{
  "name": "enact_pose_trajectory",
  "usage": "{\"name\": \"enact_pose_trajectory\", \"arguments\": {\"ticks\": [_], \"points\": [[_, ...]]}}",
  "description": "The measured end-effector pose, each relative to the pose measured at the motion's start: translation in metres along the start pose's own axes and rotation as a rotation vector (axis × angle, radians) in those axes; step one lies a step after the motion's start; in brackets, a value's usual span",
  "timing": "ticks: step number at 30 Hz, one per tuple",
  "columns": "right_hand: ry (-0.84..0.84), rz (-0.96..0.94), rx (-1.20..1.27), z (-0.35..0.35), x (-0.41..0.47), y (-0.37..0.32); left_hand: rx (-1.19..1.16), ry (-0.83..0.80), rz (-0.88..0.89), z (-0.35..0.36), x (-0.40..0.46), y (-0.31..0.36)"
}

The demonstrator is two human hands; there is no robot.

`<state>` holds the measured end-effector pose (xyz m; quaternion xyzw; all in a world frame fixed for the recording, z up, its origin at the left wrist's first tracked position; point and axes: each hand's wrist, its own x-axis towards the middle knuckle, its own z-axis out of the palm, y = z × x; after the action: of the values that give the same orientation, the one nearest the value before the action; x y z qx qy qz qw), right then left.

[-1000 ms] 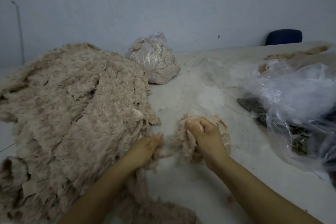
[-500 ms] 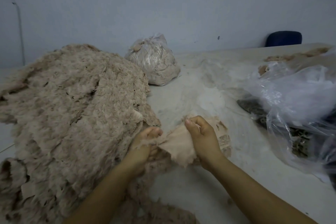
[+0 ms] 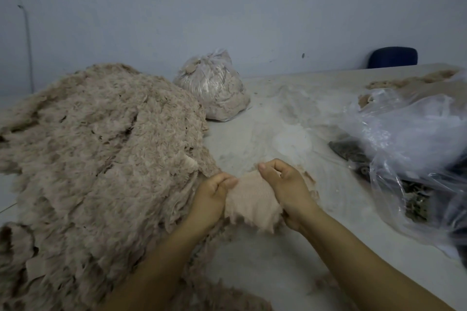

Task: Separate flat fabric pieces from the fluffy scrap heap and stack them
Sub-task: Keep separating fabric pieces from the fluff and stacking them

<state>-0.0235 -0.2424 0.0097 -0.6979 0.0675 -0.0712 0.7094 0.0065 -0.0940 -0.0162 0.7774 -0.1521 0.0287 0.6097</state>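
Beige flat fabric piece [image 3: 249,197], pinched taut between left hand [image 3: 211,201] and right hand [image 3: 285,188], apparently for checking, beside fluffy scrap heap [image 3: 101,159].

The fluffy scrap heap [image 3: 96,171] is cut off by the left and bottom edges, so its full size is not visible. The right hand [image 3: 285,184] covers the right part of the flat fabric piece [image 3: 250,199] and most of the small stack [image 3: 309,177] behind it. Dark contents inside the clear plastic bag [image 3: 417,139] at the right edge are too blurred to name. The blue chair [image 3: 393,57] is mostly hidden behind the tabletop [image 3: 290,113].
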Motion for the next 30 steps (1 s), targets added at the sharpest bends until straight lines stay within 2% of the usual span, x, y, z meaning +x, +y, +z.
{"name": "enact_pose_trajectory", "arguments": {"ticks": [3,6,8,10,12,15,16,19,24,27,30], "points": [[0.029,-0.016,-0.002,-0.002,-0.003,0.007,0.035,0.025,-0.002,-0.001,0.004,-0.006],[0.067,-0.032,-0.012,-0.002,-0.006,0.013,0.213,0.028,0.02,-0.002,0.003,-0.014],[0.081,-0.036,-0.008,-0.002,-0.006,0.014,0.376,-0.002,0.058,-0.004,0.0,-0.017],[0.083,-0.051,-0.034,-0.003,-0.006,0.012,0.435,-0.069,0.079,-0.008,-0.002,-0.017],[0.042,-0.079,-0.081,-0.002,-0.005,0.011,0.338,-0.131,0.046,-0.01,-0.004,-0.016],[-0.051,-0.098,-0.136,0.008,-0.007,0.012,-0.038,-0.265,-0.079,-0.004,-0.009,-0.01],[-0.058,-0.102,-0.131,0.011,-0.008,0.013,-0.077,-0.281,-0.064,-0.001,-0.011,-0.01],[0.031,-0.1,-0.039,0.011,-0.004,0.013,-0.044,-0.146,-0.01,-0.002,-0.008,-0.014],[0.125,-0.1,-0.051,0.007,-0.004,0.023,0.33,-0.101,0.029,-0.015,0.002,-0.023],[0.147,-0.094,-0.027,0.015,-0.004,0.029,0.317,-0.004,0.003,-0.013,0.007,-0.028],[0.191,-0.105,0.012,0.024,-0.005,0.029,0.262,0.092,-0.098,-0.01,0.013,-0.032]]}}
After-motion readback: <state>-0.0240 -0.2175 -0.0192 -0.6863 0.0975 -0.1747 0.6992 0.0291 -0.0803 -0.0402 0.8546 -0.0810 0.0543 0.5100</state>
